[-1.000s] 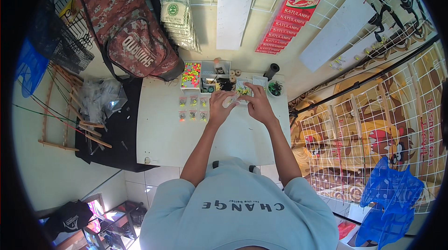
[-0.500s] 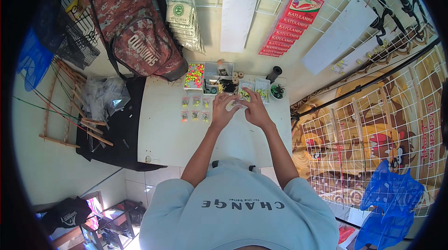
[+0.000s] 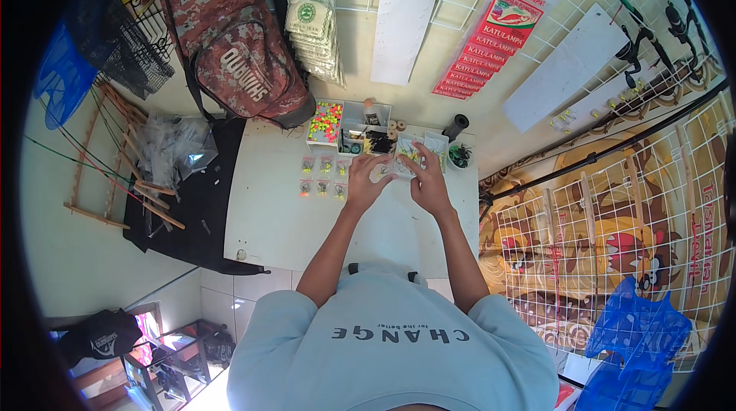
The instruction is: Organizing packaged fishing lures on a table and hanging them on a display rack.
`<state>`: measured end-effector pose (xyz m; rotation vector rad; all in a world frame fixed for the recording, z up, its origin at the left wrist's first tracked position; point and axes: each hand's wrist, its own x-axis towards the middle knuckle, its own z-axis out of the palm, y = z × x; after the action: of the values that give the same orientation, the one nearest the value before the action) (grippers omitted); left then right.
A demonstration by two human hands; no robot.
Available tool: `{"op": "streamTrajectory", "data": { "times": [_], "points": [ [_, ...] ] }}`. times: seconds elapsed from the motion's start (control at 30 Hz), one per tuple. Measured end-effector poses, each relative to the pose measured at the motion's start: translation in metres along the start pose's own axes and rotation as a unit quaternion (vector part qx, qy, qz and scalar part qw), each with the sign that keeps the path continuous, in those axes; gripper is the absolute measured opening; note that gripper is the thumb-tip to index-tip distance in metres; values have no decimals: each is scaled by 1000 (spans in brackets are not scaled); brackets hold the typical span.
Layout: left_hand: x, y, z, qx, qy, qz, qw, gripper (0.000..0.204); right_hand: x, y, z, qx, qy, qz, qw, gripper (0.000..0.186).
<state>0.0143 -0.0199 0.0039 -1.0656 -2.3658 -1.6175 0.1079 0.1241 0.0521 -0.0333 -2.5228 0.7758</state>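
Observation:
My left hand (image 3: 367, 183) is raised above the white table, its thumb and fingers pinching a small clear plastic bag (image 3: 382, 172). Beside it, my right hand (image 3: 429, 187) reaches over a white tray (image 3: 399, 152) of small yellow-green pieces, thumb and index finger apart. I see nothing between those fingers, though the tips are small in view. Left of my hands, several small clear packets (image 3: 325, 165) lie in two rows, each with yellow-green or orange bits inside.
A compartment box (image 3: 352, 110) at the table's back holds colourful beads (image 3: 326, 121), black strands and a small bottle (image 3: 372, 114). A second white tray (image 3: 436, 146), a green-filled cup (image 3: 460, 156) and a black cylinder (image 3: 456, 126) stand right. A camouflage bag (image 3: 238, 50) leans at back left.
My right hand has shifted a little right, away from the bag and toward the tray. The left hand stays nearly in place with the bag. The whole view has tilted slightly.

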Motion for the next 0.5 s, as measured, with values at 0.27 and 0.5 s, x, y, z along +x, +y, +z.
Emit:
{"op": "streamTrajectory", "data": {
  "times": [0.27,0.5],
  "points": [
    [-1,-5,6,-6,12,8,1000,48,-3,8,-2,-45,-12,-27,999,67],
    [-1,-8,8,0,12,12,1000,49,-6,7,-2,5,-29,2,1000,59]
  ]
}}
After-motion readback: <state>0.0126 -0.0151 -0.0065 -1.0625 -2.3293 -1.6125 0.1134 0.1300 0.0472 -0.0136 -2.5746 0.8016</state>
